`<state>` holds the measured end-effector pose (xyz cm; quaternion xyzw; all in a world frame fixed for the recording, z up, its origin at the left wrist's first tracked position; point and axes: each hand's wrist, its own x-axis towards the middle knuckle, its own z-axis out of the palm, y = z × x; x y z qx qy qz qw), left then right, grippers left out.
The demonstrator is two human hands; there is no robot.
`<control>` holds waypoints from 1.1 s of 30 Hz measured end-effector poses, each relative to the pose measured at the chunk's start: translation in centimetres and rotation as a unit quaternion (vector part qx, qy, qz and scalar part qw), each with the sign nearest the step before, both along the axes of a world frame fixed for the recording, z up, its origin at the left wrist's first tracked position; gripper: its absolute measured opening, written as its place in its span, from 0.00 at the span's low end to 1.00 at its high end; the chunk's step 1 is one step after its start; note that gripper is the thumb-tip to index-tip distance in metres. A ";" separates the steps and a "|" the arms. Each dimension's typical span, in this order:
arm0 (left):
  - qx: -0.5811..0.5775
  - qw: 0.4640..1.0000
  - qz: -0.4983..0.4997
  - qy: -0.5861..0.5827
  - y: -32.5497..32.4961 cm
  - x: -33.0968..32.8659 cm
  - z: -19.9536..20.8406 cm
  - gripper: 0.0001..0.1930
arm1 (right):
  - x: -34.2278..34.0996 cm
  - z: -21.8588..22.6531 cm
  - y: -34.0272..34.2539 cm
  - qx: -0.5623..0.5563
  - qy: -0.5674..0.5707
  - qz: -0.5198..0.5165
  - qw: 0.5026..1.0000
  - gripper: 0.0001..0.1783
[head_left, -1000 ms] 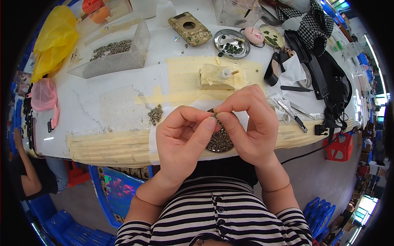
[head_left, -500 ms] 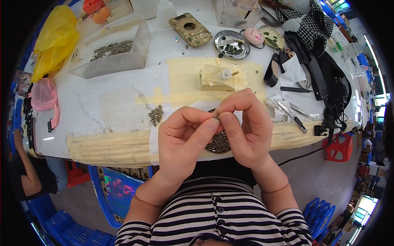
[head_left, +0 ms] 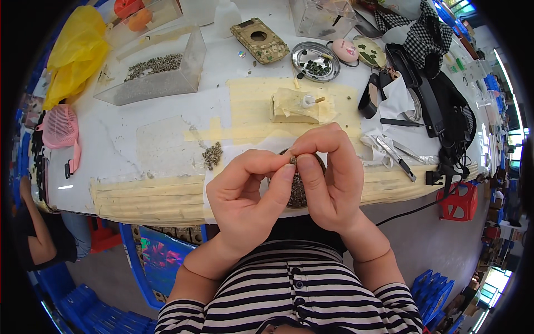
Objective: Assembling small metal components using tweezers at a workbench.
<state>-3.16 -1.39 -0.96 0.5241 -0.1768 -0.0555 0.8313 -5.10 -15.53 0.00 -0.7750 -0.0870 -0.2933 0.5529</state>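
My left hand (head_left: pixel 242 195) and my right hand (head_left: pixel 332 186) meet at the fingertips, each with thumb and forefinger pinched together. Between the tips shows a tiny grey-brown part (head_left: pixel 293 160), mostly covered by the fingers; its exact kind is too small to make out. Below the hands lies a round dish full of small grey-brown parts (head_left: pixel 298 193), partly hidden by them. A loose pile of similar parts (head_left: pixel 212 155) rests on the table to the left of my left hand. Ahead stands a block wrapped in masking tape (head_left: pixel 285 111), with a small white nozzle-like piece (head_left: pixel 308 101) on it.
A clear bin (head_left: pixel 189 75) with more small parts stands at far left, near a yellow bag (head_left: pixel 75 55). Farther back are a camouflage-patterned vehicle shell (head_left: pixel 272 53) and a metal dish (head_left: pixel 334 69) with dark green pieces. A craft knife (head_left: pixel 400 162) lies right.
My left hand has shifted slightly left and tilted, showing more of the dish of parts. Both hands' fingertips remain pinched together around the tiny part.
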 end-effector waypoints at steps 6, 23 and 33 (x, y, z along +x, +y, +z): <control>0.088 0.986 0.082 -0.114 -0.4 0.1 -0.3 0.09 | -0.1 -0.3 0.2 0.004 0.001 0.000 1.000 0.05; 0.174 0.953 0.108 -0.223 -0.4 1.1 0.2 0.08 | -0.4 -0.8 -0.1 0.047 0.031 0.064 0.996 0.06; 0.203 0.940 0.116 -0.249 -0.1 1.6 0.7 0.08 | 0.0 -0.1 -0.8 -0.014 0.019 0.040 0.999 0.07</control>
